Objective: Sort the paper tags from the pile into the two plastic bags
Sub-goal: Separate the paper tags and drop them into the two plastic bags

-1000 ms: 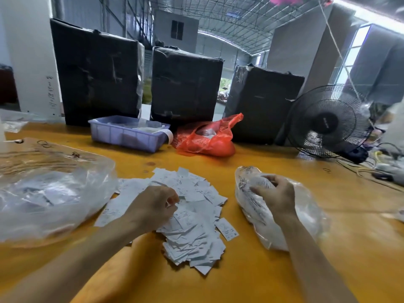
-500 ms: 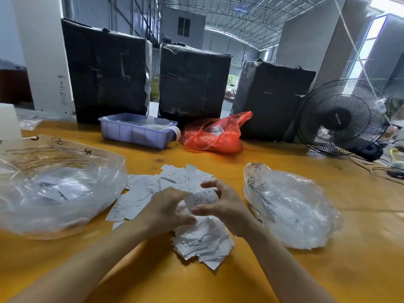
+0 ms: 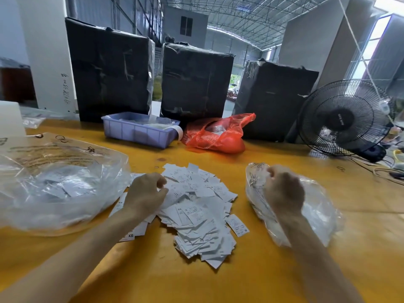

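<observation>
Nearest the viewer, at six o'clock on the yellow wooden table (image 3: 251, 278), lies the heap of small white printed paper tags (image 3: 196, 213), its long axis running six to twelve. Over its ten o'clock edge the left hand (image 3: 146, 193) curls, seemingly pinching tags. At three o'clock the right hand (image 3: 284, 191), fingers curled, grasps what I cannot tell, over the small clear plastic bag (image 3: 314, 213); the larger clear plastic bag (image 3: 54, 184) lies at nine o'clock.

We can read "XS" on a paper tag (image 3: 130, 235) just below the left hand (image 3: 146, 193). Another tag (image 3: 179, 212) to the right of that hand says "XS" too. A tag (image 3: 237, 225) to the left of the right hand (image 3: 284, 191) shows "M". The other print is too small to read.
</observation>
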Tool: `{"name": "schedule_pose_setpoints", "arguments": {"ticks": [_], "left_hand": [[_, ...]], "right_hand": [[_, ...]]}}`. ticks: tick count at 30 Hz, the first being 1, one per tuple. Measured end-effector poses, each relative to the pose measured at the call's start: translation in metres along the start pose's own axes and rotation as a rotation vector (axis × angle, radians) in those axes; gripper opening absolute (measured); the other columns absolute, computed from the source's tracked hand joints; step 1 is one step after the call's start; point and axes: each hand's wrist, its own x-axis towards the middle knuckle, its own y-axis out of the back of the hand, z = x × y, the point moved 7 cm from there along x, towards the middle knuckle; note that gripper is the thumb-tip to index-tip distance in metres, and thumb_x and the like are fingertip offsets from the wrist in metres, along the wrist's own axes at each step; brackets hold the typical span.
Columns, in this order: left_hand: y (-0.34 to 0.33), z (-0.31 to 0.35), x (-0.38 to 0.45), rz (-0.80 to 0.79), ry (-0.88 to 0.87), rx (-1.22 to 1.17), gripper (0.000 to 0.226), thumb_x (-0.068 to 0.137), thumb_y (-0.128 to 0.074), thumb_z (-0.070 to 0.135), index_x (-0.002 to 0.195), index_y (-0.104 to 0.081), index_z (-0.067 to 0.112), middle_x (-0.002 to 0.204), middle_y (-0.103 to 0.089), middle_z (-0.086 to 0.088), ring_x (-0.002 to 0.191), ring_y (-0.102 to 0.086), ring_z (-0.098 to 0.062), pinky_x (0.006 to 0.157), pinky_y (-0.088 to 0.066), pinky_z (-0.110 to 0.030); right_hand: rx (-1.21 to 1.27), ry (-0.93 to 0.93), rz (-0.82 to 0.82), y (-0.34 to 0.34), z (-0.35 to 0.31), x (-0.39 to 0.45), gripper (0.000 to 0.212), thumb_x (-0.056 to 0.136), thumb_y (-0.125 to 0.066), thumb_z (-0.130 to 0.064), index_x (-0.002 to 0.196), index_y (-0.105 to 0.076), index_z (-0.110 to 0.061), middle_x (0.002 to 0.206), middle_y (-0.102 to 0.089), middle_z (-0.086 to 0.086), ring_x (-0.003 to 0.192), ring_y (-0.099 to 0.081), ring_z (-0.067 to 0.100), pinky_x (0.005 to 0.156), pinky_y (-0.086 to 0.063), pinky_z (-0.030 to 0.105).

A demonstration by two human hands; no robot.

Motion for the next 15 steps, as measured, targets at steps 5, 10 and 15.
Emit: {"name": "schedule_pose_setpoints", "arguments": {"ticks": [5, 10, 15], "left_hand": [[0.001, 0.003, 0.001, 0.034, -0.024, -0.009, 0.031, 0.085, -0.067, 0.018, 0.115, -0.063, 0.011, 0.118, -0.062, -0.007, 0.105, -0.056, -0.021, 0.089, -0.045, -0.030], [-0.005, 0.005, 0.000, 0.001, -0.043, -0.070, 0.030, 0.085, -0.067, 0.017, 0.114, -0.063, 0.011, 0.117, -0.062, -0.005, 0.095, -0.052, -0.013, 0.080, -0.039, -0.021], [-0.006, 0.006, -0.001, -0.007, -0.058, -0.093, 0.028, 0.084, -0.068, 0.017, 0.112, -0.064, 0.011, 0.114, -0.064, -0.004, 0.090, -0.053, -0.012, 0.077, -0.041, -0.021]], "right_hand": [[-0.387, -0.363, -0.469, -0.030, 0.081, -0.007, 0.039, 0.084, -0.064, -0.049, 0.091, -0.055, -0.012, 0.109, -0.062, 0.013, 0.111, -0.049, 0.034, 0.085, -0.040, 0.037], [-0.244, -0.296, -0.387, -0.039, 0.083, -0.002, 0.011, 0.087, -0.065, -0.013, 0.090, -0.067, -0.003, 0.089, -0.067, 0.013, 0.083, -0.063, 0.028, 0.076, -0.053, 0.036], [-0.267, -0.322, -0.414, -0.044, 0.087, -0.007, 0.038, 0.091, -0.057, -0.041, 0.097, -0.061, -0.004, 0.104, -0.061, 0.013, 0.101, -0.054, 0.033, 0.081, -0.048, 0.037]]}}
